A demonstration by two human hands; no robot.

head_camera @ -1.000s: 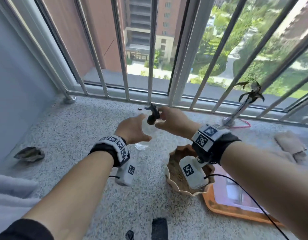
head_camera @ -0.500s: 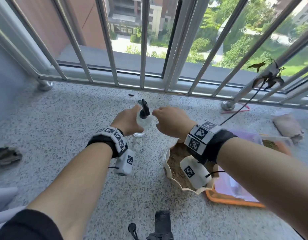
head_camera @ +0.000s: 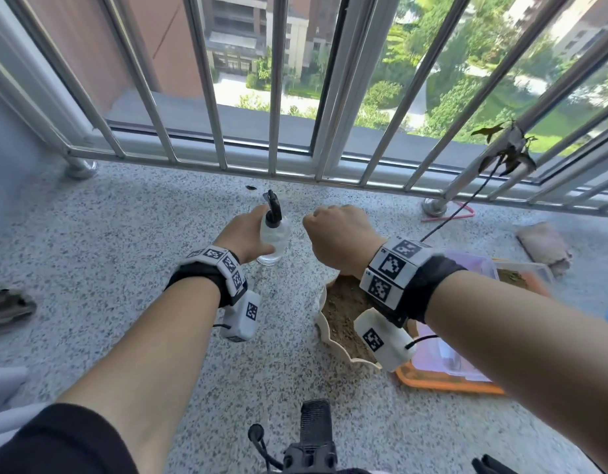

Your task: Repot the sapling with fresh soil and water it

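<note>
A clear spray bottle (head_camera: pixel 274 236) with a black trigger head stands on the speckled stone ledge (head_camera: pixel 131 241). My left hand (head_camera: pixel 246 236) grips its body from the left. To the right of the bottle, a small gap away, my right hand (head_camera: pixel 340 234) hovers with its fingers curled and nothing in it. Below my right wrist sits a cream scalloped pot (head_camera: pixel 324 331) filled with brown soil. The sapling (head_camera: pixel 506 153), with dark wilted leaves and a long thin stem, leans against the railing at the far right.
An orange tray (head_camera: pixel 442 381) with a clear plastic tub (head_camera: pixel 473 265) lies right of the pot. A folded cloth (head_camera: pixel 543 246) lies far right, a dark object (head_camera: pixel 6 304) at the left edge. Metal railing bars (head_camera: pixel 275 83) close off the ledge's far side.
My right hand has let go of the bottle's black head and drawn back to the right. The bottle now stands on the ledge in my left hand. The camera has tilted downwards.
</note>
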